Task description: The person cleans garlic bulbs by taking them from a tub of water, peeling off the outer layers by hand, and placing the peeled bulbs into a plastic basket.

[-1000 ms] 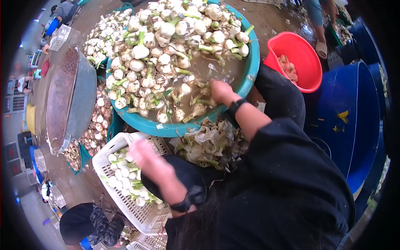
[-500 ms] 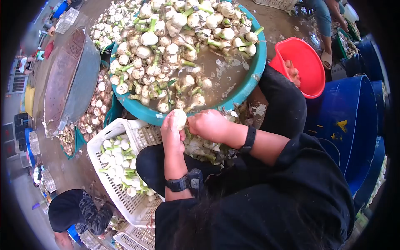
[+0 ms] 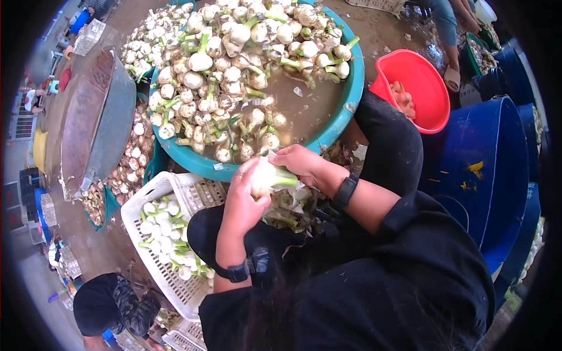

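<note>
The bulb (image 3: 263, 179) sits in the left hand (image 3: 240, 192), just outside the near rim of the teal tub (image 3: 196, 166). That hand is curled most of the way closed around the bulb's left side, its palm against the pale body, while the green stem stub points out to the right, clear of its grasp. The right hand (image 3: 300, 164), also by the tub's near rim, comes in from the right, fingers bent and drawn together at the bulb's upper edge, above the stem; I cannot tell whether they have closed on a bit of skin. The bulb thus lies between the two hands.

Unpeeled bulbs (image 3: 205, 88) are heaped in the tub, with murky water (image 3: 316, 111) toward its right side. Pale peelings (image 3: 287, 213) lie below the tub's near rim. The white crate (image 3: 155, 275) of cleaned bulbs (image 3: 167, 231) stands near the tub, to its lower left; the red basin (image 3: 430, 88) is just right of the tub.
</note>
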Tool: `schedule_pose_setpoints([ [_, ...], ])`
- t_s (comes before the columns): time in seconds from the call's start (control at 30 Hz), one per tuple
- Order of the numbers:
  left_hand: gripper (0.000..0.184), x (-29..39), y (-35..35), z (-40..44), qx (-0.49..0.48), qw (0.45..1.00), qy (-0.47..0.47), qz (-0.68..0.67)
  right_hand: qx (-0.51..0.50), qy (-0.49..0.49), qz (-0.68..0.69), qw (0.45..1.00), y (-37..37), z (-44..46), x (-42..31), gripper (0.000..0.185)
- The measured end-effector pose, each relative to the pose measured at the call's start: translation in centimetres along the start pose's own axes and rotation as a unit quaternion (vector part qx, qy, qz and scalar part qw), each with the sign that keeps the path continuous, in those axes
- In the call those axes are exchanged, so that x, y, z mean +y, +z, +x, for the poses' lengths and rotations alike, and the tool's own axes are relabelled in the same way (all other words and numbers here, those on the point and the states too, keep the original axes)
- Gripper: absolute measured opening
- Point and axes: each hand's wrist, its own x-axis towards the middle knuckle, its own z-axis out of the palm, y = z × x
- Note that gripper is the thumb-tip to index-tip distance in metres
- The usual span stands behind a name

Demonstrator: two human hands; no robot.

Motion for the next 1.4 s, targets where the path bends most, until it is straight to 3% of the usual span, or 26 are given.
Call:
schedule_pose_setpoints([
  [0.03, 0.052, -0.2, 0.0, -0.2, 0.025, 0.974, 0.119, 0.192, -0.001, -0.002, 0.002, 1.0, 0.0, 0.2, 0.1, 0.021],
  [0.1, 0.041, -1.1, 0.8, -0.9, 0.041, 0.974, 0.121, 0.186, -0.097, -0.012, 0.17, 0.98, 0.3, 0.5, 0.9, 0.022],
  [0.13, 0.036, -1.7, 1.6, -1.1, 0.12, 0.992, 0.023, -0.043, -0.122, -0.047, 0.236, 0.963, 0.9, -0.2, 0.6, 0.025],
  [0.17, 0.031, -2.3, 2.1, -1.1, 0.194, 0.941, -0.073, -0.268, -0.125, -0.045, 0.234, 0.963, 1.1, -0.8, 0.6, 0.025],
  [0.2, 0.022, -2.8, 2.2, -0.8, 0.281, 0.815, -0.118, -0.494, -0.135, -0.157, 0.116, 0.971, 1.0, -1.6, 0.8, 0.025],
  [0.23, 0.018, -3.3, 1.4, -0.9, 0.278, 0.735, -0.158, -0.598, -0.143, -0.267, -0.004, 0.953, 1.0, -2.7, 0.7, 0.025],
  [0.3, 0.02, -3.3, 1.3, -0.9, 0.241, 0.616, -0.199, -0.723, -0.122, -0.256, 0.001, 0.959, 0.6, -5.1, 0.6, 0.02],
  [0.33, 0.022, -3.2, 1.3, -1.0, 0.208, 0.62, -0.227, -0.722, -0.122, -0.276, 0.083, 0.95, 0.3, -5.4, 0.5, 0.018],
  [0.37, 0.025, -3.0, 1.6, -0.9, 0.214, 0.571, -0.278, -0.742, -0.118, -0.291, 0.166, 0.935, -0.1, -5.8, 0.3, 0.017],
  [0.47, 0.035, -7.7, 1.6, -1.2, 0.318, 0.505, -0.31, -0.74, -0.222, -0.404, 0.225, 0.859, -2.5, -6.6, -2.1, 0.02],
  [0.5, 0.032, -7.8, 1.2, -1.4, 0.316, 0.509, -0.316, -0.736, -0.138, -0.336, 0.102, 0.926, -3.4, -7.6, -2.9, 0.028],
  [0.53, 0.029, -6.1, 0.7, -1.2, 0.323, 0.581, -0.291, -0.688, -0.114, -0.385, -0.154, 0.903, -3.2, -7.2, -3.2, 0.036],
  [0.57, 0.026, -4.2, 0.5, -0.9, 0.328, 0.647, -0.264, -0.636, -0.08, -0.407, -0.399, 0.817, -2.7, -6.5, -3.4, 0.046],
  [0.6, 0.026, -2.7, 0.4, -0.4, 0.324, 0.647, -0.263, -0.638, -0.034, -0.418, -0.428, 0.801, -1.7, -5.3, -2.2, 0.059],
  [0.67, 0.022, -0.6, 0.8, 0.4, 0.335, 0.739, -0.21, -0.545, -0.069, -0.281, -0.27, 0.918, 1.1, -5.0, -3.4, 0.06],
  [0.7, 0.022, -0.4, 1.4, 0.4, 0.333, 0.739, -0.211, -0.546, -0.079, -0.283, -0.086, 0.952, 2.1, -2.5, -1.8, 0.042],
  [0.77, 0.021, -0.3, 2.0, 0.4, 0.334, 0.755, -0.202, -0.527, -0.014, -0.345, -0.03, 0.938, 3.1, 0.0, -0.9, 0.019],
  [0.9, 0.023, -0.4, 1.9, 0.5, 0.27, 0.566, -0.289, -0.723, 0.062, -0.572, -0.157, 0.803, 3.6, -4.2, -0.9, 0.007],
  [0.97, 0.025, -6.7, 1.8, -0.7, 0.241, 0.5, -0.342, -0.758, 0.088, -0.632, -0.184, 0.748, 1.5, -6.1, -1.8, 0.01],
  [1.03, 0.026, -7.0, 0.9, -0.9, 0.269, 0.505, -0.282, -0.77, 0.109, -0.606, -0.159, 0.772, -0.4, -7.2, -3.6, 0.011],
  [1.1, 0.021, -2.9, 0.3, 0.6, 0.382, 0.59, -0.287, -0.651, 0.051, -0.477, -0.084, 0.873, 0.1, -6.2, -3.7, 0.015],
  [1.13, 0.021, -1.7, 0.6, 0.8, 0.377, 0.59, -0.287, -0.653, -0.03, -0.417, -0.178, 0.891, -0.3, -5.5, -3.0, 0.015],
  [1.2, 0.014, -0.2, 1.3, 1.0, 0.516, 0.767, -0.161, -0.347, -0.104, -0.286, -0.239, 0.922, 0.3, -4.3, -2.0, 0.018],
  [1.23, 0.014, -0.1, 1.5, 0.7, 0.514, 0.767, -0.16, -0.349, -0.073, -0.286, -0.241, 0.925, 1.3, -4.3, -2.4, 0.019],
  [1.3, 0.016, -0.4, 1.5, -0.4, 0.473, 0.881, 0.013, -0.001, -0.012, -0.284, -0.271, 0.92, 2.7, -3.9, -2.7, 0.023],
  [1.4, 0.017, -0.1, 1.0, -0.8, 0.436, 0.875, 0.12, 0.17, 0.051, -0.338, -0.339, 0.876, 4.0, -4.0, -2.8, 0.023],
])
